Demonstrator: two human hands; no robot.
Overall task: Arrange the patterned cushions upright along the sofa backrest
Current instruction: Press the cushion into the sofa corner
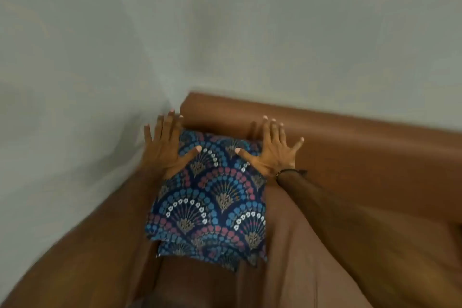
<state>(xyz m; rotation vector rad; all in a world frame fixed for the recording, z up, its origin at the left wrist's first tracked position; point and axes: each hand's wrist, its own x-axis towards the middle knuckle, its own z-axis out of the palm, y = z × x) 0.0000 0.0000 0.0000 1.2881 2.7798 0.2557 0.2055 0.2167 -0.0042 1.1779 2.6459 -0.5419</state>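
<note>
A dark blue cushion point(212, 197) with blue, pink and white fan patterns leans against the brown sofa backrest point(350, 137) in the sofa's left corner. A second cushion of the same pattern point(200, 250) pokes out below and behind it. My left hand point(167, 147) lies flat on the top left corner of the front cushion, fingers spread. My right hand point(272, 150), a dark band on its wrist, presses flat on the top right corner, fingers spread over the backrest. Neither hand grips the fabric.
The brown armrest point(82, 245) runs along the left, tight against a pale grey wall point(225, 32). The sofa seat point(325, 257) stretches to the right of the cushions. The picture is blurred by motion.
</note>
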